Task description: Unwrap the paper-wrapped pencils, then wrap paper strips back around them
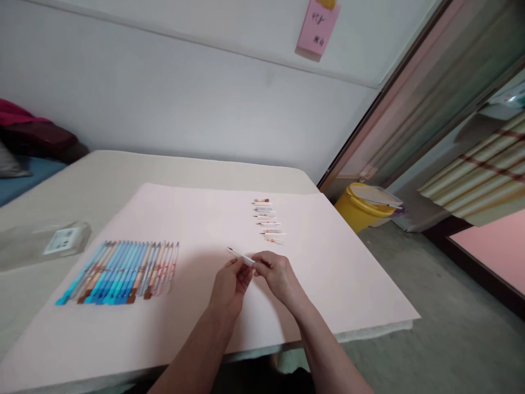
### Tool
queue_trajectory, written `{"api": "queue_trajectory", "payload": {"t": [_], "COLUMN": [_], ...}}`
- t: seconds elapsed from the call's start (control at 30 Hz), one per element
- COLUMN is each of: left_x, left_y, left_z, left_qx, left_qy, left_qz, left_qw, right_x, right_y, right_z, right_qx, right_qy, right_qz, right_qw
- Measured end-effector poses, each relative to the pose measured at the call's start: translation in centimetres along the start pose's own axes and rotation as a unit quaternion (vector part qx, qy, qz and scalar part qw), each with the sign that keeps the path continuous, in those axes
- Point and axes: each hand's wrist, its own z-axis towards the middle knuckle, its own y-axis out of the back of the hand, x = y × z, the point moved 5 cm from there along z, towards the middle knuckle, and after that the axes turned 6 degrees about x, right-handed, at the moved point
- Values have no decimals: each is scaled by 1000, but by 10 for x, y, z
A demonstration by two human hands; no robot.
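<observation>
Both hands up just above the pink sheet (348, 284), near its front-centre. R hand (278, 276) pinches the near end of a thin white refill-like stick (241, 256) w/ thumb + forefinger. L hand (230, 284) closes its fingertips on the stick's mid part from the left. The dark tip is free and points away and to the left. The stick is off the sheet, held betw. the two hands; nothing else is in either hand.

Step in hand, as I read it: working on one pen part at the fingertips, either fitting or pulling. Too small to tell which.

Next move calls for: a steady 2-point pinch, pull or push along the stick's axis w/o bending it, and keeping the tip clear of the sheet.

L of the hands: row of pens (118, 271), mostly blue, some orange/brown and pale, side by side and touching, on the sheet.

Beyond the hands: column of short pieces (267, 221), laid parallel, small gaps betw. them, well apart from the pen row.

Far L, off the sheet: clear bag (61, 241) w/ white label on the surface (123, 169).

Floor, R: yellow bin (356, 210). Wall: pink note (318, 27).
</observation>
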Motion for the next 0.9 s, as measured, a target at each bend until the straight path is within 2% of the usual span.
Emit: {"api": "queue_trajectory", "payload": {"t": [0.13,0.2,0.37,0.6,0.9], "left_x": [-18,-27,-41,-40,-37], "left_y": [4,8,13,16,9], "left_z": [3,4,6,4,2], "left_qx": [-17,-32,-48,-60,-47], "left_qy": [-17,-23,-29,-31,-45], "left_qz": [-30,-52,-77,-86,-50], "left_qw": [999,998,995,994,997], "right_x": [4,10,20,19,18], "right_y": [17,24,28,30,21], "right_z": [-6,-10,-16,-17,-15], "right_qx": [-113,-137,-131,-142,-117], "right_qy": [-1,-1,-1,-2,16], "right_qz": [72,88,107,103,76], "right_qw": [991,987,986,985,990]}}
